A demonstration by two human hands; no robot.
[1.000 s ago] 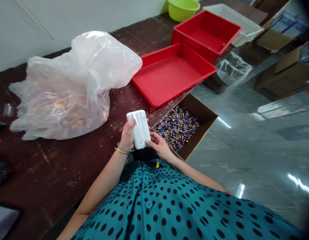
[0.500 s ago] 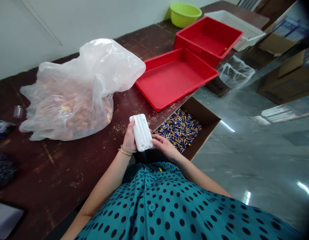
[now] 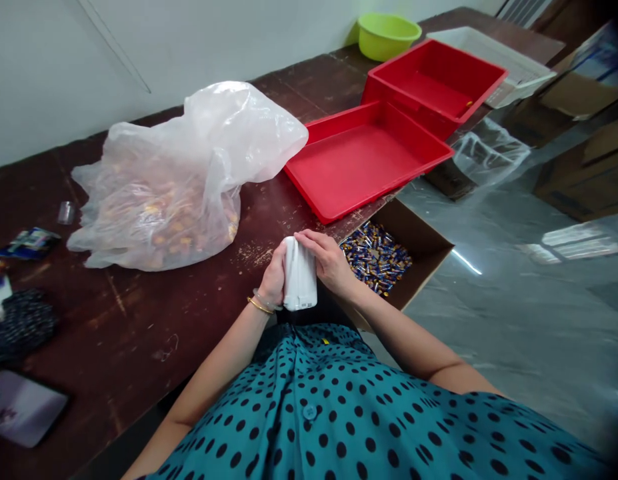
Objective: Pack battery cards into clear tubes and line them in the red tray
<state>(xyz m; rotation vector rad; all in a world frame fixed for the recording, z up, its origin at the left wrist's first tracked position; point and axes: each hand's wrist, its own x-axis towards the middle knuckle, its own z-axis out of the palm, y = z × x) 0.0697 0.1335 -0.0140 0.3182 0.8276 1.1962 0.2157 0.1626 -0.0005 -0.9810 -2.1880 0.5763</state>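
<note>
A white ribbed plastic case (image 3: 299, 281) stands upright between my two hands at the table's near edge. My left hand (image 3: 275, 277), with bangles at the wrist, grips its left side. My right hand (image 3: 329, 261) wraps over its top and right side. Just right of my hands, below the table edge, an open cardboard box (image 3: 419, 253) holds several blue and gold batteries (image 3: 376, 257).
A large clear plastic bag (image 3: 189, 173) of small orange items lies on the dark wooden table (image 3: 139, 313). Two red trays (image 3: 369, 157) (image 3: 436, 83), a green bowl (image 3: 387, 35) and a white basket (image 3: 509, 63) stand behind. Packets, a dark cloth and a tablet (image 3: 23, 407) lie left.
My right hand has moved from the case's lower right edge up over its top. The case has turned more upright and edge-on. The view has shifted slightly.
</note>
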